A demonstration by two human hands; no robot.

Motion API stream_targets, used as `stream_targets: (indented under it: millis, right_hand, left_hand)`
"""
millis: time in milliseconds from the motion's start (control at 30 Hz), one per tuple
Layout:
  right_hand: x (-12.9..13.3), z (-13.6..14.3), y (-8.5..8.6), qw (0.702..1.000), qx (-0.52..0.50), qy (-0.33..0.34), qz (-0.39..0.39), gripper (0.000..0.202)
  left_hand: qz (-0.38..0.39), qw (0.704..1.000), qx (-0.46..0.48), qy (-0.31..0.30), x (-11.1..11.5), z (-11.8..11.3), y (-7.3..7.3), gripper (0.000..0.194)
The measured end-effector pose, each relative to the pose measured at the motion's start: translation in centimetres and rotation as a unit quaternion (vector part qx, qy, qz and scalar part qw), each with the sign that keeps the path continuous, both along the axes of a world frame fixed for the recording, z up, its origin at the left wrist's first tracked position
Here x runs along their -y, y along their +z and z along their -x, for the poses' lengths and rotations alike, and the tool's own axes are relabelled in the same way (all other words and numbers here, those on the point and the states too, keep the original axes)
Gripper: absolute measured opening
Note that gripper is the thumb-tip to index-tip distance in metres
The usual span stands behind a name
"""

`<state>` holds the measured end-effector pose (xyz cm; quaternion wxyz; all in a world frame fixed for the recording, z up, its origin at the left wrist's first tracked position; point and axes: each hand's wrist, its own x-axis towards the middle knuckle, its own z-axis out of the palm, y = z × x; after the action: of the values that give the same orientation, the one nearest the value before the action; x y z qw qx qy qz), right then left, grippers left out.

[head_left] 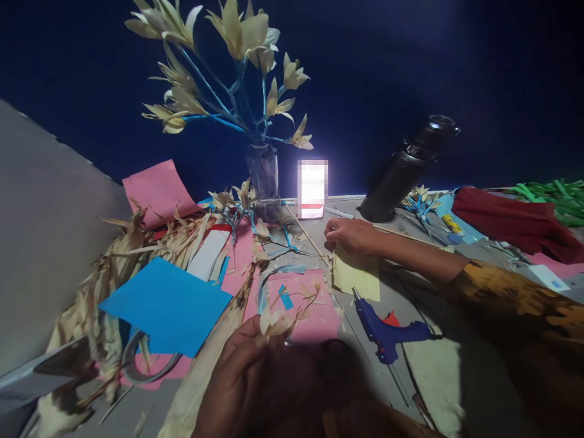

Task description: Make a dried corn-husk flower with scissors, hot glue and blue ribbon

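My left hand (241, 371) is at the bottom middle, thumb and fingers pinched on a pale dried-husk flower (274, 321). My right hand (351, 236) reaches in from the right with its fingers bent together; what they hold, if anything, is hidden. Just below that hand lies a yellow sheet of paper (358, 277). A blue glue gun (387, 331) with a red trigger rests on the table nearer me. Pink paper (314, 310), with husk scraps and a small blue strip on it, lies beyond my left hand.
A glass vase (264, 176) holds husk flowers on blue stems. Beside it glows a bright light (312, 185). A black flask (406, 170) appears tilted at back right. Blue paper (166, 301), dried husks (95, 292) and a tape roll (150, 365) lie left; dark red cloth (511, 222) lies right.
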<state>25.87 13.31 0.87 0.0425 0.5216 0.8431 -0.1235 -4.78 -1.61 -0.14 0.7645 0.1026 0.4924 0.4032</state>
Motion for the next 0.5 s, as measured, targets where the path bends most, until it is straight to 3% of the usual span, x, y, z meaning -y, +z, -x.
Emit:
stream_targets:
  millis: [167, 267, 400, 500]
  right_hand:
    - [0.7, -1.6, 0.2, 1.000, -0.003, -0.016, -0.024, 0.023]
    - [2.0, -2.0, 0.6, 0.998, -0.017, -0.030, -0.057, 0.026]
    - [4.2, -2.3, 1.6, 0.995, -0.019, -0.040, -0.087, 0.021]
    - [5.0, -2.1, 2.2, 0.998, 0.008, -0.021, -0.063, 0.020]
  left_hand:
    - [0.015, 1.000, -0.013, -0.004, -0.3, 0.0, 0.2, 0.039]
    - [0.030, 0.999, -0.015, 0.037, -0.5, -0.4, 0.6, 0.037]
    - [-0.010, 0.996, 0.049, 0.071, -0.5, -1.0, 0.8, 0.027]
    - [-0.041, 0.994, 0.073, 0.067, -0.3, -1.2, 0.8, 0.025]
